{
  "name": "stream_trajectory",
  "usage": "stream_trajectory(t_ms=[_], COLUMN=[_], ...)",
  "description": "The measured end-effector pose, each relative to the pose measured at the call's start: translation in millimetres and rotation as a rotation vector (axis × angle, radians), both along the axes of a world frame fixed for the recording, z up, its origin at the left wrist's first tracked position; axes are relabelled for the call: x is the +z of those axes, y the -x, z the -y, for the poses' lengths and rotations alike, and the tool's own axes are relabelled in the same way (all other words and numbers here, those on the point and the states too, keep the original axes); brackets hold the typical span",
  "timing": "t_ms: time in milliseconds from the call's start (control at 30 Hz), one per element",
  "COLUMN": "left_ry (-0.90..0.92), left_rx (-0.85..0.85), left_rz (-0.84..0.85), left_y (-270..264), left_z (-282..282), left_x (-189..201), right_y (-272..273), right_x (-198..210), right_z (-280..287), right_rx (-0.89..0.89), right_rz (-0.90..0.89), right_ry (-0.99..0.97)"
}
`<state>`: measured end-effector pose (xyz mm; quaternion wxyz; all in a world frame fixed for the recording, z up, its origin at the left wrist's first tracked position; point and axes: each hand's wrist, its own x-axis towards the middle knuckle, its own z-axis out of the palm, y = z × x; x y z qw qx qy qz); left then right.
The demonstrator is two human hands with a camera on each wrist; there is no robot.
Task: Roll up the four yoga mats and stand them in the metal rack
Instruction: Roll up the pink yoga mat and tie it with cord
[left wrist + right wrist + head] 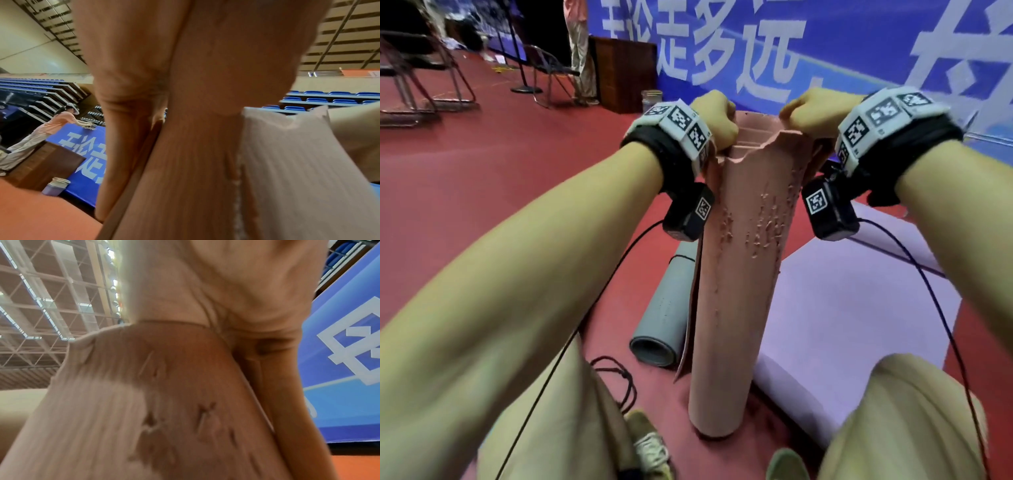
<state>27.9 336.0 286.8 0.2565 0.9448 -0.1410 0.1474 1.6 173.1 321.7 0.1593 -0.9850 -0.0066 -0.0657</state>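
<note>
Grip: both hands are closed on the top end of the rolled pink foam yoga mat (739, 274); the left hand (717, 120) curls over the left side of its rim, the right hand (813, 113) over the right side, knuckles up.
Contact: from the wrist views, palms and fingers press against the ribbed pink outer layer just below the frayed top edge; how far the fingertips hook inside the coil I cannot tell.
Axis: the pink roll stands upright, leaning slightly, its long axis running from the grip down to the red floor (482, 171) between the person's knees; its lower end is touching the floor.
Loose layer: an outer flap hangs free down the left side of the roll, so the coil looks not fully tight.
Nearer hand: neither; the two hands sit level at opposite sides of the top.
Neighbours: a rolled grey yoga mat (664, 308) lies on its side just left of the pink one; a flat pale lilac yoga mat (859, 308) is spread on the floor to the right, its near edge just beside the pink roll's base.
Rack: no metal rack appears in any view, so its direction from here is unknown.
Likely step: squaring and tightening the pink roll on end before carrying it off.
Progress: two mats rolled, one flat, the fourth unseen.
</note>
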Motion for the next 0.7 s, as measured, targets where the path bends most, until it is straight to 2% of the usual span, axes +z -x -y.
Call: stream_trajectory(t_ms=[100, 167, 267, 333, 433, 533, 700], left_ry=[0.017, -0.012, -0.176, -0.261, -0.122, -0.084, 0.121], left_rx=[-0.023, -0.071, -0.126, -0.165, -0.173, -0.136, -0.047], left_rz=[-0.046, -0.095, -0.27, -0.331, -0.322, -0.315, -0.2], left_y=[9.0, 12.2, 8.9, 8.0, 10.8, 12.2, 8.9], left_z=[-6.5, -7.7, -2.0, 5.3, 11.9, 14.5, 11.0], left_x=[3.6, 6.0, -17.1, -34.4, -37.5, -38.0, -40.0], right_y=[6.6, 12.6, 17.7, 23.2, 27.9, 24.0, 15.8], right_x=[5.6, 4.9, -14.9, -32.6, -46.1, -49.3, -56.5], right_z=[-7.3, -12.6, -24.5, -32.0, -30.3, -24.1, -14.3], right_rx=[0.004, 0.009, 0.024, 0.023, -0.027, -0.056, -0.198], right_rz=[-0.008, -0.092, -0.267, -0.255, -0.228, -0.234, 0.002], right_ry=[-0.034, -0.016, 0.249, 0.389, 0.306, 0.182, -0.035])
